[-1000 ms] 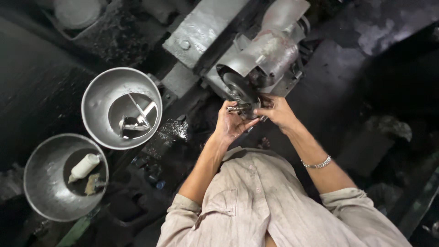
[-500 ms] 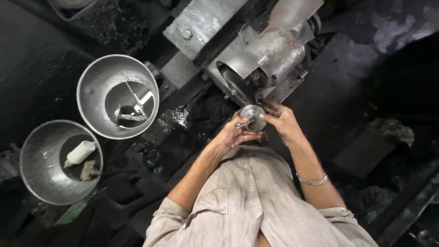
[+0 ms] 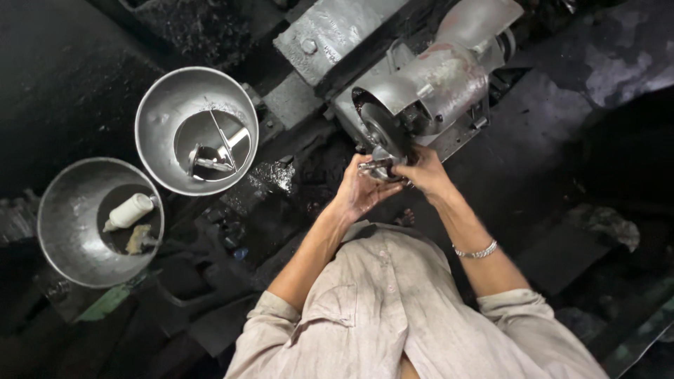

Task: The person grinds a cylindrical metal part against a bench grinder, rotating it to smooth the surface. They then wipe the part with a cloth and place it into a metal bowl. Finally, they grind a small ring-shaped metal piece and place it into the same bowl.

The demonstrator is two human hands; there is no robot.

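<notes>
While both hands clamp one small metal part against the dark grinding wheel, left hand fingers curl shut under it and right hand fingers pinch its far side. Judged best practice: light, even pressure, fingertips kept below the wheel's edge. Count: one bench grinder; two steel bowls, near and far, well left of the fingers; one white bottle; one bracelet.

small metal piece | shiny, silvery, partly hidden by fingers | gripped between left hand and right hand | pressed against dark grinding wheel just above hands | exact shape unclear
</notes>
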